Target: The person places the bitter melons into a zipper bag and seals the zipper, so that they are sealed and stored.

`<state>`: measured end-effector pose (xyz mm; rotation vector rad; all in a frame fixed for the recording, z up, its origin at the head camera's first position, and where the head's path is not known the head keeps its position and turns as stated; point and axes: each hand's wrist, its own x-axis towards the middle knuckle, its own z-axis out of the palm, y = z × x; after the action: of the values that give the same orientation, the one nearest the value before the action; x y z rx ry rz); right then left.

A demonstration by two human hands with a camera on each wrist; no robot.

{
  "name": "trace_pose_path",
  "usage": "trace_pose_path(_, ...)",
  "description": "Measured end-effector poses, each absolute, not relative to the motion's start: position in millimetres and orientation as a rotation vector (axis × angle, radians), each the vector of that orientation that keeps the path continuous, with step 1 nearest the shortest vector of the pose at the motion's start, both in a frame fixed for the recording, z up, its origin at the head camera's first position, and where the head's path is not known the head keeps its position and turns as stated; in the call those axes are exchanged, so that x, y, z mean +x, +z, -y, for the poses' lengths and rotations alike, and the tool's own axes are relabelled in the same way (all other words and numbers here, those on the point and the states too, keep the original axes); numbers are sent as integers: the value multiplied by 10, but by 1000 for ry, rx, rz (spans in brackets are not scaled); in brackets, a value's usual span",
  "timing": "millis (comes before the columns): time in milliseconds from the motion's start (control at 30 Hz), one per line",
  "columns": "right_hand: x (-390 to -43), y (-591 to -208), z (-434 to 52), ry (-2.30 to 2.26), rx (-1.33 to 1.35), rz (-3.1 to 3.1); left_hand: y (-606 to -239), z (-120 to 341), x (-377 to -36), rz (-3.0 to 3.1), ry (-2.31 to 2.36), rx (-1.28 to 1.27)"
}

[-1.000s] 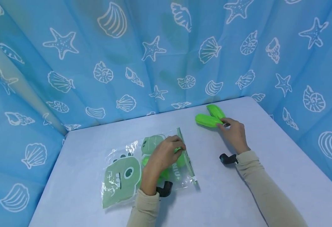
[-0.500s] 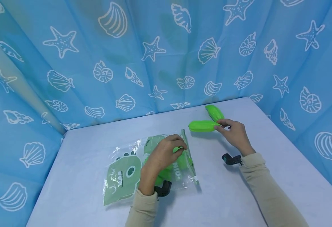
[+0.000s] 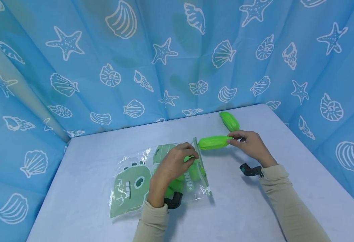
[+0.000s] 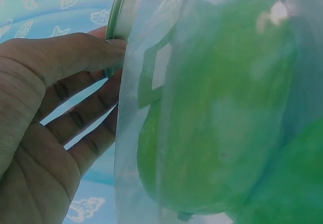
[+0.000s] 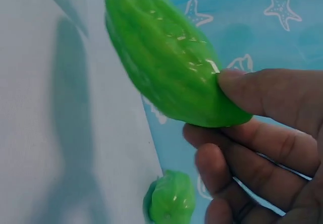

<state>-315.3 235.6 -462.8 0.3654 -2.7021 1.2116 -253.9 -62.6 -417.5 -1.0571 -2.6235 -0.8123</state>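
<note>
My right hand (image 3: 251, 145) pinches a bright green ridged vegetable (image 5: 164, 57), long and shaped much like a bitter melon, by one end. Thumb and fingers hold it above the white table, its far end beside the bag's opening in the head view. With thumb and fingers my left hand (image 3: 175, 161) pinches the green-edged mouth of a clear zip bag (image 3: 130, 191) printed with green cartoon monsters. Through the plastic, a rounded green fruit-like thing (image 4: 217, 113) and more green shapes show inside. A second green ridged vegetable (image 3: 229, 121) lies on the table behind my right hand.
The bag lies on a white-covered table (image 3: 83, 168). Blue curtains (image 3: 171, 77) with white shells and starfish stand close along its back and sides. A white slider (image 3: 208, 190) sits at the near end of the bag's zip. Black cameras (image 3: 250, 170) jut from both wrists.
My right hand has lifted one ridged vegetable away from the other and brought it left and nearer, up to the bag's opening. My left hand keeps its grip on the bag's edge.
</note>
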Motion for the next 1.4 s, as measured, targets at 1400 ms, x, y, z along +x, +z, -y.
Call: trace_pose_path(1400, -2959, -4609, -1843, 1238, 699, 2794, -4186, 618, -2524, 2604, -772, -1085)
